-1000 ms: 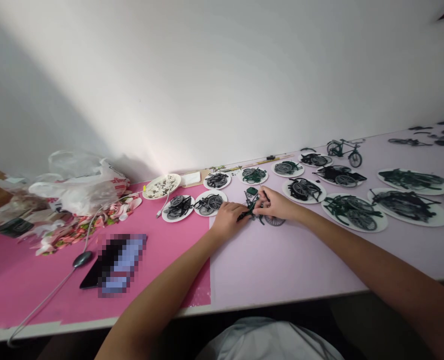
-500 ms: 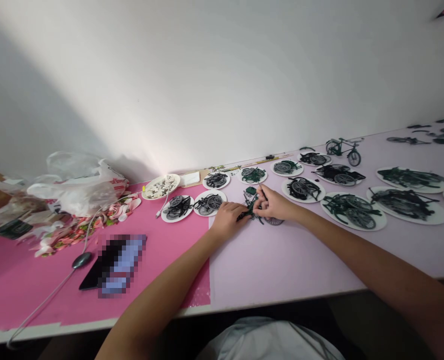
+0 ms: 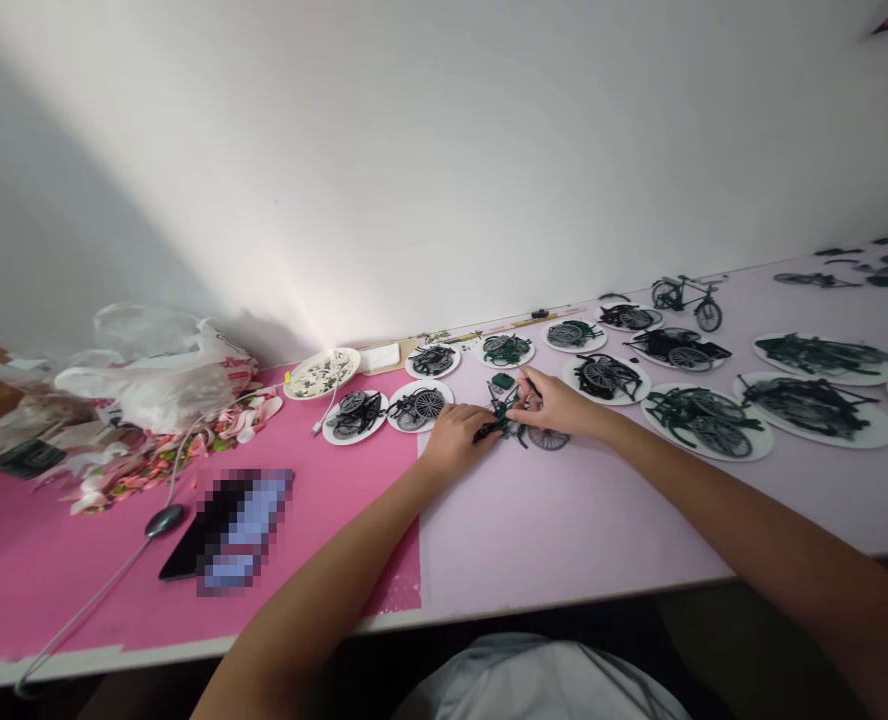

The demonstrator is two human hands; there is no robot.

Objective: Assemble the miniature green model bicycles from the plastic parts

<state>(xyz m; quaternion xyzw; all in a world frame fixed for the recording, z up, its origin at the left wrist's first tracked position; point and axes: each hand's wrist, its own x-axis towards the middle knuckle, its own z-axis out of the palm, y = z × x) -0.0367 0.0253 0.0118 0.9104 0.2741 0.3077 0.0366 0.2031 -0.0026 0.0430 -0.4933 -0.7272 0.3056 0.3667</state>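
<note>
On the pale table, a small dark green model bicycle (image 3: pixel 547 439) lies between my two hands, with a grey spoked wheel to the right. My left hand (image 3: pixel 457 440) is closed on the bicycle's dark left end, partly covering it. A thin dark stick-like tool (image 3: pixel 531 386) sits in the closed fingers of my right hand (image 3: pixel 556 403); its kind is too small to tell. My right fingertips are at the middle of the bicycle and hide part of the frame. A small green basket-like part (image 3: pixel 502 381) shows just behind them.
White plates of dark bicycle parts (image 3: pixel 708 422) line the table behind and right. A finished-looking model bicycle (image 3: pixel 688 300) stands near the wall. To the left are a plate of pale pieces (image 3: pixel 322 373), plastic bags (image 3: pixel 159 375), a cable switch (image 3: pixel 165 520) and a blurred phone-like object (image 3: pixel 226 528).
My right fingers have shifted slightly and the dark tool in them has tilted lower, toward the left. My left hand and the bicycle stay in nearly the same place.
</note>
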